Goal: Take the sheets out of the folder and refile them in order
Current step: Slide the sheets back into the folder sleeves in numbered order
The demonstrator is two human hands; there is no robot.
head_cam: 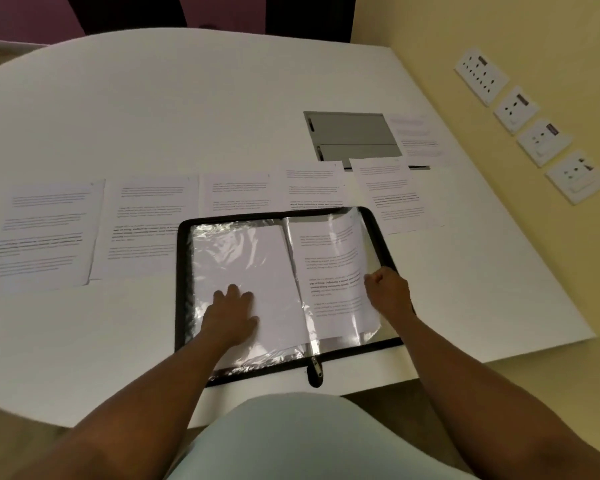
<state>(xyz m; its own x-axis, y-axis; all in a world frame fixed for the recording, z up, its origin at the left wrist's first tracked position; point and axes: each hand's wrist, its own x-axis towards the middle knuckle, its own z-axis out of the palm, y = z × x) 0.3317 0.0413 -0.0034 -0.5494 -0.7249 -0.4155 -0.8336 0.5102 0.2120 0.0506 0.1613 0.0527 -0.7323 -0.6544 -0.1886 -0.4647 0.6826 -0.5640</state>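
A black zip folder point(182, 271) with clear plastic sleeves lies open near the table's front edge. My left hand point(231, 311) presses flat on the blank left-hand sleeve page point(243, 258). My right hand point(388, 289) pinches the right edge of a printed sheet point(329, 268) on the folder's right side; the sheet curls upward at its top. Several printed sheets lie in a row behind the folder, from the far-left sheet point(42, 230) to the right-hand sheet point(392, 192), with one more sheet point(416, 138) further back.
A grey flat case point(350, 133) lies at the back right of the white table point(153, 109). The table's right edge runs beside a yellow wall with several socket plates point(530, 123). The folder's zip pull point(315, 370) hangs over the front edge.
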